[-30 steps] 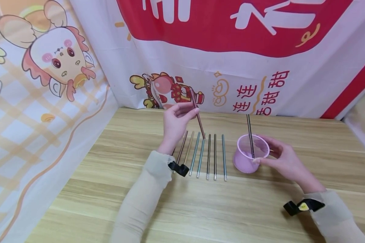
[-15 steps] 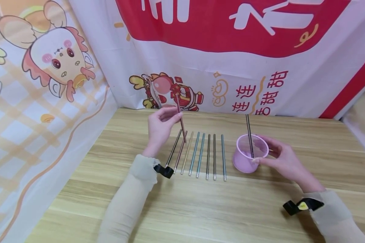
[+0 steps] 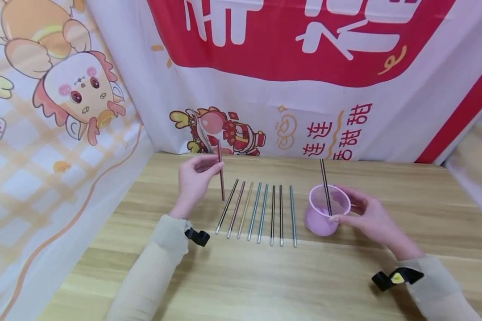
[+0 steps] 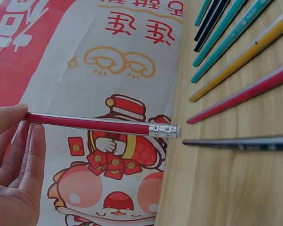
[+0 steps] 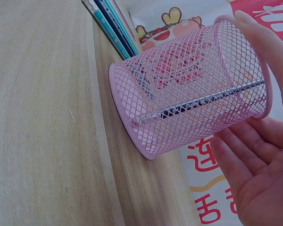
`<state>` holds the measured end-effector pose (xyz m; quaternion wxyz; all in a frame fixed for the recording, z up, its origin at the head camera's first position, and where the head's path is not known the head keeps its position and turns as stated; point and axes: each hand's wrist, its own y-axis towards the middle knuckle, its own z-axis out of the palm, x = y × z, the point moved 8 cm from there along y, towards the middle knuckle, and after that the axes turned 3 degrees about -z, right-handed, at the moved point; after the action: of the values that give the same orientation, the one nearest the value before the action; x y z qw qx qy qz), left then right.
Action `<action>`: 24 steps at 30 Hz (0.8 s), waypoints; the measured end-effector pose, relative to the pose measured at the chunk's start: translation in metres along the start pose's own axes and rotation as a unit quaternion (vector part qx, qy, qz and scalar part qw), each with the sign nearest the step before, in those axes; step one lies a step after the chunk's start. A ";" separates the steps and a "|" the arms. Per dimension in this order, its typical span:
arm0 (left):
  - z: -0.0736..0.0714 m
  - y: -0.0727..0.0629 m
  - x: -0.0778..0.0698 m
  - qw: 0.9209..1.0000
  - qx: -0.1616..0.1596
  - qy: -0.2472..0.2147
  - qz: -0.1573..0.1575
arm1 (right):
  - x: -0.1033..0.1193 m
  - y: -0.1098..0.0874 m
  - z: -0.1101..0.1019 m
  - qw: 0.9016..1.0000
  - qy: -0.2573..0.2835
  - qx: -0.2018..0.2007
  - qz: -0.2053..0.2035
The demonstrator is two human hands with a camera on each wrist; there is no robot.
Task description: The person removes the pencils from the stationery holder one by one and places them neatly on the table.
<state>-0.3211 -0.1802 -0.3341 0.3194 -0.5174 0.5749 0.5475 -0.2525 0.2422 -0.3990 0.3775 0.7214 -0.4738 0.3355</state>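
My left hand (image 3: 194,178) pinches a red pencil (image 4: 94,124) between thumb and fingers, above the table and just left of a row of pencils. It stands nearly upright, and in the left wrist view its silver ferrule and white eraser point toward the table. My right hand (image 3: 371,218) holds a pink mesh pen holder (image 3: 323,225) by its right side, thumb at the rim. One black pencil (image 5: 203,101) leans inside the holder. The row runs from a black pencil (image 3: 226,207) through a red, a yellow and several others to a blue pencil (image 3: 292,216).
The wooden table (image 3: 265,281) ends at a printed cloth backdrop (image 3: 233,84) behind the pencils. Another printed cloth (image 3: 116,187) hangs along the left side. Black straps with small mounts sit on both wrists.
My left hand has moved left with the red pencil, from over the row to beyond its left end, uncovering the leftmost pencils. My right hand stays on the pen holder. The head view shifted slightly.
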 end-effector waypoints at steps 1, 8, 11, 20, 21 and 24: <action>-0.002 0.001 0.000 1.000 0.001 0.004 0.001 | 0.000 0.000 0.000 1.000 -0.001 0.000 0.001; -0.015 0.009 0.001 0.998 0.016 0.059 0.003 | -0.001 -0.001 -0.001 1.000 -0.006 0.000 0.000; -0.016 0.014 0.004 0.996 0.035 0.082 -0.008 | -0.002 -0.001 -0.001 1.000 -0.008 -0.001 -0.004; -0.002 0.024 0.033 0.973 0.145 0.163 -0.070 | -0.001 -0.004 0.000 1.000 -0.010 -0.004 -0.003; 0.000 0.024 0.038 0.971 0.154 0.161 -0.086 | -0.001 -0.004 0.000 1.000 -0.013 -0.004 -0.002; 0.006 0.024 0.051 0.963 0.182 0.157 -0.123 | 0.000 -0.003 0.001 1.000 -0.015 -0.003 0.002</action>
<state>-0.3582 -0.1903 -0.3758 0.3791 -0.5965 0.6396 0.3023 -0.2492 0.2427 -0.4000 0.3722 0.7243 -0.4818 0.3238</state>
